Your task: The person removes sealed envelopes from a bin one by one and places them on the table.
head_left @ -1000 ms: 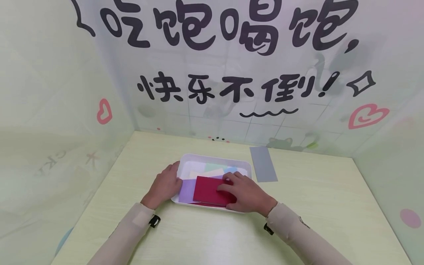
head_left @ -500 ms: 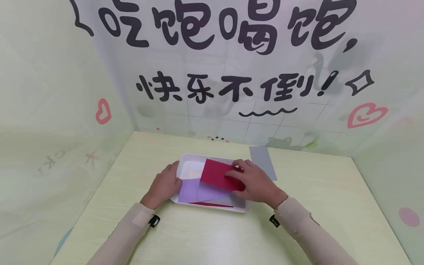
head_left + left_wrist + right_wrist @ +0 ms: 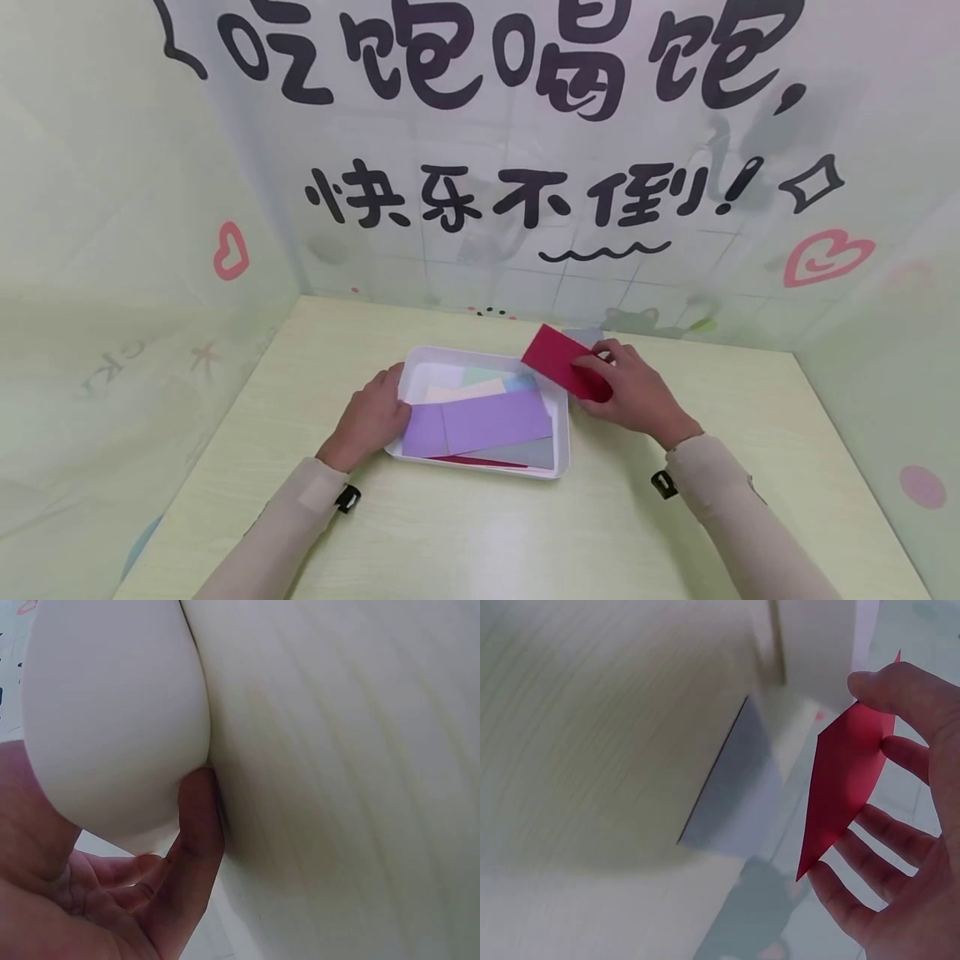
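My left hand [image 3: 371, 418] grips the left end of a white tray [image 3: 429, 368]. In the left wrist view its fingers curl round the underside of the tray [image 3: 120, 712]. A red paper card [image 3: 557, 360] is held by my right hand [image 3: 641, 393], raised over the tray's back right corner. The right wrist view shows the thumb on one side of the red card [image 3: 847, 772] and the fingers along its other edges. Inside the tray, purple cards [image 3: 497, 422] lie on top, with a grey card [image 3: 536, 452], a cream card, a green card and a blue card partly covered.
Beyond the tray on the right, a grey card [image 3: 735, 787] lies flat on the pale wooden table [image 3: 480, 533], partly hidden by the red card in the head view. A printed curtain [image 3: 480, 275] stands behind the table and along both sides.
My right hand has lifted the red card out of the tray and carried it right and back, uncovering the purple cards. The left hand has stayed on the tray.
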`<state>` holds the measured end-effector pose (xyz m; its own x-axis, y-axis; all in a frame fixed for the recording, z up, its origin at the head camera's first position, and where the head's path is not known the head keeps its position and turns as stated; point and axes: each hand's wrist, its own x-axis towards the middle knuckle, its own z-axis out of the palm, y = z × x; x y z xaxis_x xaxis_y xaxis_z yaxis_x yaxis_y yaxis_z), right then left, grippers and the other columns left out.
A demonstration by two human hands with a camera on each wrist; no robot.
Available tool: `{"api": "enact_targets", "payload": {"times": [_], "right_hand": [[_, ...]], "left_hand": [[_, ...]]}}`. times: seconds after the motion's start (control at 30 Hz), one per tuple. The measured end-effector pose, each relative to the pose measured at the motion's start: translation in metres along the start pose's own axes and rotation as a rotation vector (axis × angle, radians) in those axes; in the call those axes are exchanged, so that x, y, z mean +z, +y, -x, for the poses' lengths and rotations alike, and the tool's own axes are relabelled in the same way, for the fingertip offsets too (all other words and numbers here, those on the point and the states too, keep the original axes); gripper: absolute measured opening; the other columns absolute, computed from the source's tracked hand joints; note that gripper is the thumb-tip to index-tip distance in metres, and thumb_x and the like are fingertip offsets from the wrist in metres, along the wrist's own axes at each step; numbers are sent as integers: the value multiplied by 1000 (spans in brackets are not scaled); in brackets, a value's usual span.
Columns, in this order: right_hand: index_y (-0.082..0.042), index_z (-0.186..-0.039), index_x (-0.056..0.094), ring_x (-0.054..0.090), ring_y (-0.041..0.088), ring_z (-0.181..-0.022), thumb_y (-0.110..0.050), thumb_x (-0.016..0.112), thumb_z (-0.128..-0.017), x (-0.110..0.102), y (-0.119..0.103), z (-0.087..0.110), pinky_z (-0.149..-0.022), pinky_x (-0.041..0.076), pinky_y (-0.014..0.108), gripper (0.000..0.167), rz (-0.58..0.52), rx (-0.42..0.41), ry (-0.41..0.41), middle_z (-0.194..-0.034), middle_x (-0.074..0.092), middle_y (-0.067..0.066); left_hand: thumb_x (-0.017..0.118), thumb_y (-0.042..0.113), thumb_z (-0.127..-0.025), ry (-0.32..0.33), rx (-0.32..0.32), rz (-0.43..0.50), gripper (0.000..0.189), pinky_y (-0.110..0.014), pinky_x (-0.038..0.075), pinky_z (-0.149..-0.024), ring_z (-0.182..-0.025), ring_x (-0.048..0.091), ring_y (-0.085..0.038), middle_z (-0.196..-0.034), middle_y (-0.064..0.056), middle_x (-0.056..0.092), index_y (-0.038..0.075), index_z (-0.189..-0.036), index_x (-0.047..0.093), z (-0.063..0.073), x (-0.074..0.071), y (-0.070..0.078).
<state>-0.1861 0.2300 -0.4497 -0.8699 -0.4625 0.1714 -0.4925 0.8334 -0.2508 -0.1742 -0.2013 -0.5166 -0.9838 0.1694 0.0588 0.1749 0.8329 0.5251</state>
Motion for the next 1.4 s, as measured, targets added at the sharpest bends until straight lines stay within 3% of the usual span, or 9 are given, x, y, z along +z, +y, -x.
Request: {"api": "enact_targets", "payload": {"times": [0.07, 0.37, 0.57, 0.7, 1.2, 1.4], "right_hand": [[-17, -141, 73, 56, 39, -123, -25, 90, -89, 0, 11, 3, -85, 62, 55, 56, -6, 32, -2, -140, 58, 16], [-12, -147, 67, 52, 46, -121, -32, 84, -92, -1, 51, 17, -82, 61, 65, 61, -30, 224, -35, -139, 55, 24], [-11, -150, 63, 51, 48, -121, -37, 80, -93, 0, 65, 25, -79, 59, 67, 65, -29, 336, -44, -138, 53, 27], [-9, -150, 62, 52, 51, -118, -42, 78, -94, 1, 69, 28, -76, 58, 67, 67, -29, 381, -54, -136, 52, 30], [-6, -152, 54, 52, 54, -113, -48, 64, -100, 6, 79, 30, -73, 57, 64, 68, 5, 497, -123, -134, 48, 35], [-4, -152, 55, 51, 56, -115, -46, 62, -100, 5, 74, 30, -77, 57, 67, 67, 8, 529, -134, -135, 47, 36]], "left_hand": [[57, 14, -96, 16, 4, 5, 68, -66, 58, -91, -104, 71, -46, -139, -33, 62, -11, -158, 43, -1, 4, -5], [56, 15, -97, 5, -19, 19, 69, -66, 56, -95, -109, 69, -47, -141, -32, 61, -9, -160, 43, 1, -1, 1], [55, 10, -98, -36, -51, 8, 67, -65, 55, -100, -113, 68, -50, -144, -35, 58, -12, -160, 41, 7, -15, 20], [55, 8, -99, -51, -62, 1, 67, -66, 54, -102, -116, 67, -51, -146, -37, 57, -13, -160, 39, 9, -18, 26], [54, 7, -98, -34, -54, -5, 67, -66, 54, -100, -114, 68, -49, -144, -36, 58, -14, -159, 40, 9, -19, 27], [56, 9, -96, -5, -27, -2, 67, -66, 56, -95, -109, 69, -50, -140, -36, 60, -13, -158, 42, 4, -10, 14]]}}
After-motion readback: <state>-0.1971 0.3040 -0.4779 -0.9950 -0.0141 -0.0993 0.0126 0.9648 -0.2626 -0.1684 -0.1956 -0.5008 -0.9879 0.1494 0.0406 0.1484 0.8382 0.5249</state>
